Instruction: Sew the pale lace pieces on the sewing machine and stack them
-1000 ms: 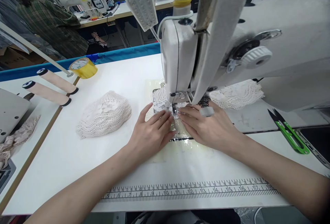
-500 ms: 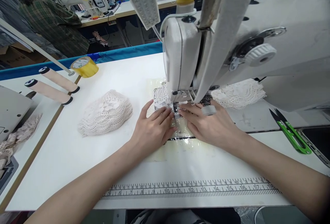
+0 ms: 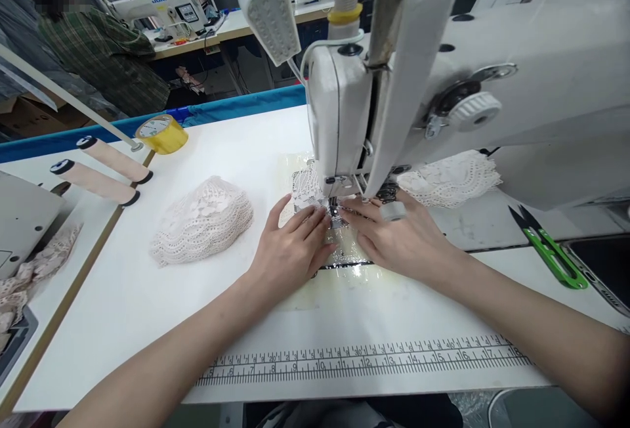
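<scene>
A white sewing machine (image 3: 443, 86) stands over the table's middle. A small piece of white lace (image 3: 306, 192) lies under its presser foot (image 3: 335, 208). My left hand (image 3: 290, 251) lies flat with fingers stretched out, pressing the lace just left of the foot. My right hand (image 3: 398, 241) lies flat on the other side, fingertips touching the lace beside the needle. A pale ring-like guard sits on one right finger. Neither hand holds anything.
A pile of lace pieces (image 3: 201, 219) lies left of my hands, another pile (image 3: 450, 178) behind the machine. Green thread snips (image 3: 548, 247) lie at the right. Yellow tape roll (image 3: 160, 132) and two thread cones (image 3: 96, 169) sit at the left. A printed ruler (image 3: 364, 359) runs along the front edge. Another person (image 3: 98, 47) is at the back left.
Both hands stay flat at the presser foot; the lace has fed slightly backward under the needle. The view shifts a little.
</scene>
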The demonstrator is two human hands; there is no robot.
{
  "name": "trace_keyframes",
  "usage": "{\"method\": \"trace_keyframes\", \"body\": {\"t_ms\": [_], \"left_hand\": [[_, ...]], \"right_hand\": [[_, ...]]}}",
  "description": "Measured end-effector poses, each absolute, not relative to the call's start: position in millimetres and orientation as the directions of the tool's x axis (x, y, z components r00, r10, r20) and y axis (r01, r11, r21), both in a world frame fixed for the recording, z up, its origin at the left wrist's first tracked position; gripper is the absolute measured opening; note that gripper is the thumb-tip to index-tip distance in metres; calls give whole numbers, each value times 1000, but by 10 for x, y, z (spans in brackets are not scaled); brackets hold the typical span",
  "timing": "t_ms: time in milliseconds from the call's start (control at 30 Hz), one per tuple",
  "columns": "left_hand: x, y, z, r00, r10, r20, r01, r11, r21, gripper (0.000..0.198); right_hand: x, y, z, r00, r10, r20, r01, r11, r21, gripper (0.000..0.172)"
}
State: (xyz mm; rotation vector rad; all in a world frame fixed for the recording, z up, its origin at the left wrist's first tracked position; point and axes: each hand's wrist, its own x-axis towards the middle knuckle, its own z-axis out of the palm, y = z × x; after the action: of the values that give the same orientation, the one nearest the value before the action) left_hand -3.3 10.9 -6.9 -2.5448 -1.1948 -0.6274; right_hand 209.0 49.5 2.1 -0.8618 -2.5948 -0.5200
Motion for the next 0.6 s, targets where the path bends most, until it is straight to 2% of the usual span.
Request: {"method": "trace_keyframes", "body": {"t_ms": [367,600], "left_hand": [[-19,105,-56,570,659,491,777,-627,-61,30],[-16,107,-51,569,657,494,776,-628,-59,29]], "right_hand": [[2088,486,64,-740,504,445,623,763,172,27],[2094,498,39,-748,502,435,618,765,181,26]]}}
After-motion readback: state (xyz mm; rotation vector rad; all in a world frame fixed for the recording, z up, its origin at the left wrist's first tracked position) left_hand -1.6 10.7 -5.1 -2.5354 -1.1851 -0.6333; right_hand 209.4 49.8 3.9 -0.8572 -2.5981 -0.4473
